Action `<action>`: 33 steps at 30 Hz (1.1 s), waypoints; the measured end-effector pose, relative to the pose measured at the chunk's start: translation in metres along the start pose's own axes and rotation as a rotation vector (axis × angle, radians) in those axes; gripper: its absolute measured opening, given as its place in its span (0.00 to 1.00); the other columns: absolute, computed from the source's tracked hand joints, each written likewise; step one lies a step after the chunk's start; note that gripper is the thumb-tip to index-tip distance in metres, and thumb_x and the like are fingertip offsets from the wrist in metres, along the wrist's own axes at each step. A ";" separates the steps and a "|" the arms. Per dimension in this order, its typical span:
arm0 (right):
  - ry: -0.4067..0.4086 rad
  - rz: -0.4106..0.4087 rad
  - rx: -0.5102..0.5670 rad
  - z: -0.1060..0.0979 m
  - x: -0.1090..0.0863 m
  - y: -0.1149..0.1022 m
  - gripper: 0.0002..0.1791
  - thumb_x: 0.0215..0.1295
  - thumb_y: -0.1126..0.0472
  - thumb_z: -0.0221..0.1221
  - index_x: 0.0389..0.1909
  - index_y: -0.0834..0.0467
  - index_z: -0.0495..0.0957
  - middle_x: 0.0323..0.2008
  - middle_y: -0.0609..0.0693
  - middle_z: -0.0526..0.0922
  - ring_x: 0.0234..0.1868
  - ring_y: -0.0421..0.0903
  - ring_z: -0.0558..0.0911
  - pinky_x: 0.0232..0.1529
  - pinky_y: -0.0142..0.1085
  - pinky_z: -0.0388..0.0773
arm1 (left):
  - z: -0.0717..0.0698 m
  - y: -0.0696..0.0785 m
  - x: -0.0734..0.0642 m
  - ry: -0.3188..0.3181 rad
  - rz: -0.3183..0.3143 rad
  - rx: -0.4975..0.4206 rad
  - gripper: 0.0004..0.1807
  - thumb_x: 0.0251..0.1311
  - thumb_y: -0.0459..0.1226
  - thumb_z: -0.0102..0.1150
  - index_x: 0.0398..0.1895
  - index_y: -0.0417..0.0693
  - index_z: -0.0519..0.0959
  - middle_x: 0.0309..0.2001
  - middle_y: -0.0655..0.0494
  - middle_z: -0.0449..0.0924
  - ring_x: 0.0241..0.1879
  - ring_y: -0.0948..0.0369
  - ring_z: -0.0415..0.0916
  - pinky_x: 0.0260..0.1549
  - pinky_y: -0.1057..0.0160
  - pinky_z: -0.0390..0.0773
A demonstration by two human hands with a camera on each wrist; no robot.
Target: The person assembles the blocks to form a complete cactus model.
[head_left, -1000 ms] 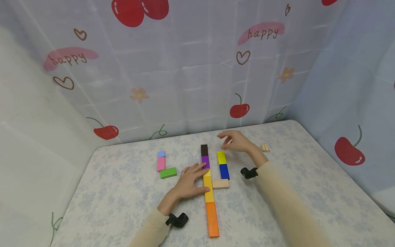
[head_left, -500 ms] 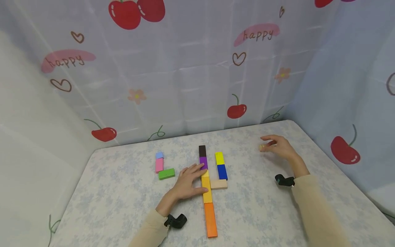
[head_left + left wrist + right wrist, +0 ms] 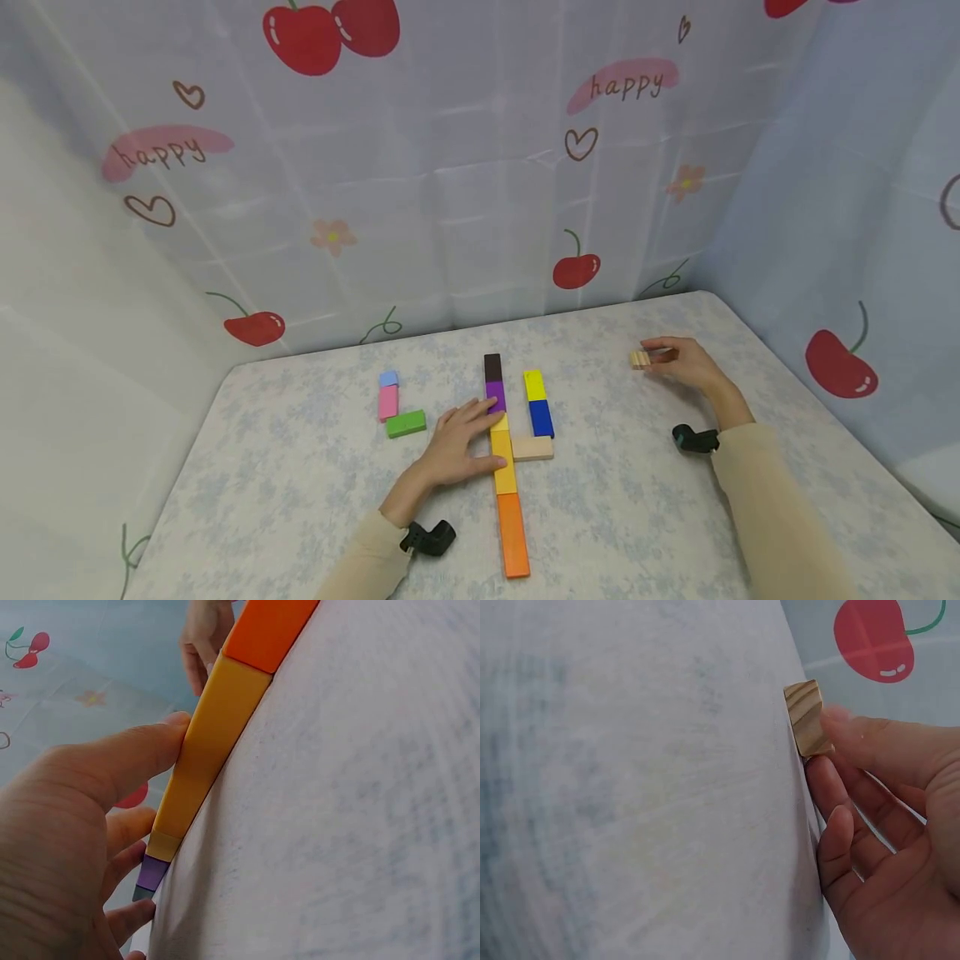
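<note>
In the head view my left hand (image 3: 457,446) rests across a long row of blocks, thumb on the long yellow-orange block (image 3: 506,475). Its fingers spread toward the small pale yellow block (image 3: 499,423) and the purple block (image 3: 496,397). A black block (image 3: 492,367) tops the row and an orange block (image 3: 513,537) ends it nearest me. At the far right, my right hand (image 3: 688,365) has its fingertips at the right side of a small striped wooden block (image 3: 639,359). The right wrist view shows the thumb at the edge of this wooden block (image 3: 808,720), loosely bent fingers below.
Beside the row lie a plain wooden block (image 3: 533,448), a blue block (image 3: 542,418) and a yellow block (image 3: 535,385). To the left are green (image 3: 407,423), pink (image 3: 388,403) and light blue (image 3: 388,379) blocks. A printed curtain (image 3: 450,200) hangs behind the table.
My right hand has moved right from beside the yellow block to the striped wooden block, then drawn back slightly, uncovering it. The left hand stays on the row.
</note>
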State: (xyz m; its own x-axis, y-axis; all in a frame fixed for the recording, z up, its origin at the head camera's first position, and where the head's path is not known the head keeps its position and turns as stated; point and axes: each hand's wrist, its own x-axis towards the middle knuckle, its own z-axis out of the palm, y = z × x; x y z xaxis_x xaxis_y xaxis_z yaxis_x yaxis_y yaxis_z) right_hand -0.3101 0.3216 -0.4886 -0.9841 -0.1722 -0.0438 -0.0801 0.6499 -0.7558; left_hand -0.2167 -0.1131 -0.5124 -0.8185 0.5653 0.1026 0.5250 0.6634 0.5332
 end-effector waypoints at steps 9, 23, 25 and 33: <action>0.019 0.007 -0.045 0.001 0.004 0.001 0.25 0.65 0.61 0.63 0.61 0.67 0.74 0.54 0.68 0.78 0.52 0.60 0.78 0.47 0.42 0.79 | 0.000 -0.001 0.001 -0.004 0.003 0.007 0.41 0.56 0.57 0.63 0.72 0.53 0.66 0.76 0.56 0.55 0.77 0.47 0.47 0.70 0.36 0.44; 0.048 -0.054 0.000 0.035 0.044 -0.063 0.20 0.66 0.64 0.61 0.58 0.63 0.77 0.55 0.64 0.79 0.50 0.57 0.80 0.47 0.42 0.81 | -0.001 -0.002 0.000 -0.007 -0.006 0.004 0.41 0.56 0.57 0.63 0.72 0.53 0.66 0.76 0.56 0.55 0.77 0.48 0.47 0.70 0.37 0.44; 0.041 -0.053 0.019 0.045 0.055 -0.079 0.20 0.66 0.63 0.61 0.58 0.62 0.78 0.55 0.63 0.80 0.50 0.56 0.80 0.48 0.42 0.81 | -0.001 -0.002 0.000 -0.008 -0.007 0.007 0.41 0.57 0.57 0.62 0.72 0.54 0.66 0.77 0.57 0.55 0.77 0.48 0.46 0.71 0.37 0.44; -0.006 -0.134 0.067 0.086 0.088 -0.135 0.20 0.62 0.64 0.65 0.56 0.61 0.80 0.52 0.61 0.82 0.48 0.54 0.81 0.48 0.42 0.82 | 0.001 -0.001 0.000 0.001 -0.003 -0.012 0.40 0.56 0.58 0.62 0.71 0.54 0.67 0.76 0.57 0.55 0.77 0.48 0.47 0.70 0.37 0.44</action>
State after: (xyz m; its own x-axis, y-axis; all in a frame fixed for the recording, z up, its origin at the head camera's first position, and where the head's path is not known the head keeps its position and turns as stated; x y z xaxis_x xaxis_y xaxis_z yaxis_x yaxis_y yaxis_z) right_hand -0.3727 0.1547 -0.4463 -0.9643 -0.2585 0.0571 -0.2000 0.5697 -0.7971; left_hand -0.2172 -0.1136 -0.5135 -0.8199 0.5634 0.1017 0.5201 0.6587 0.5437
